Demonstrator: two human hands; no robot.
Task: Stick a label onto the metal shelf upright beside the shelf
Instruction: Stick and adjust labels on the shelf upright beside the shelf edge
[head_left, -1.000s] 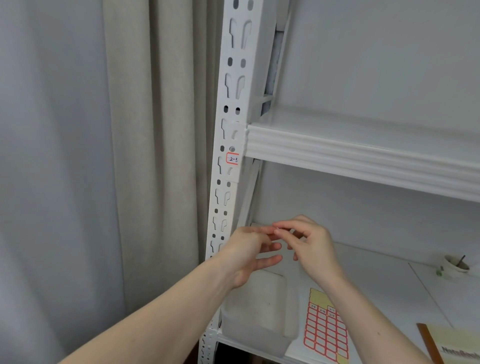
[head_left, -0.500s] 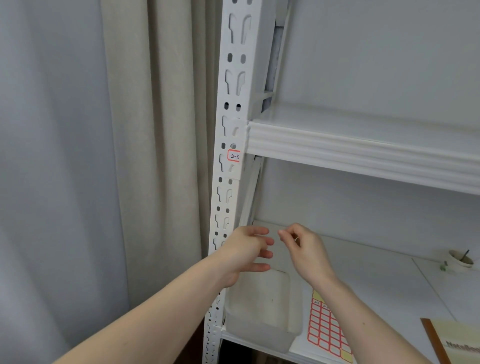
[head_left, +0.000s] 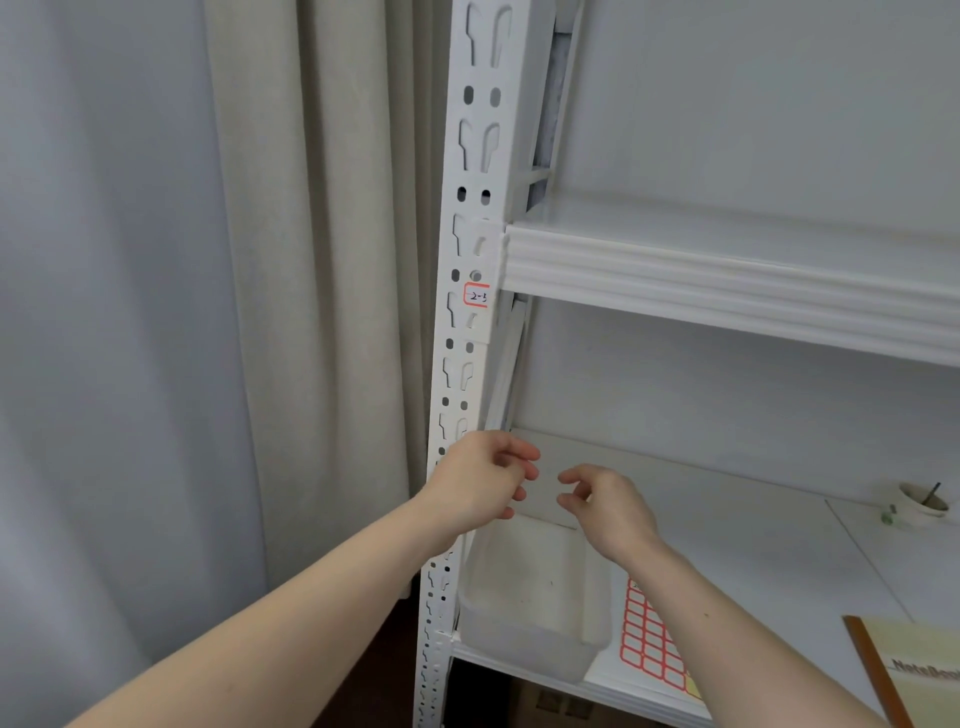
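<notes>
Your single head camera looks forward and down, close on the shelf upright (head_left: 470, 312), above your hands.

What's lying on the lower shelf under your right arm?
A red-bordered label sheet lies flat beside the translucent plastic bin. The right forearm covers its upper right part, so its full extent is hidden.

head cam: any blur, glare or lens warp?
Head view: soft even light, no glare; wide-angle bends the upright; the label reads sharp; left hand and right hand slightly motion-soft.
</notes>
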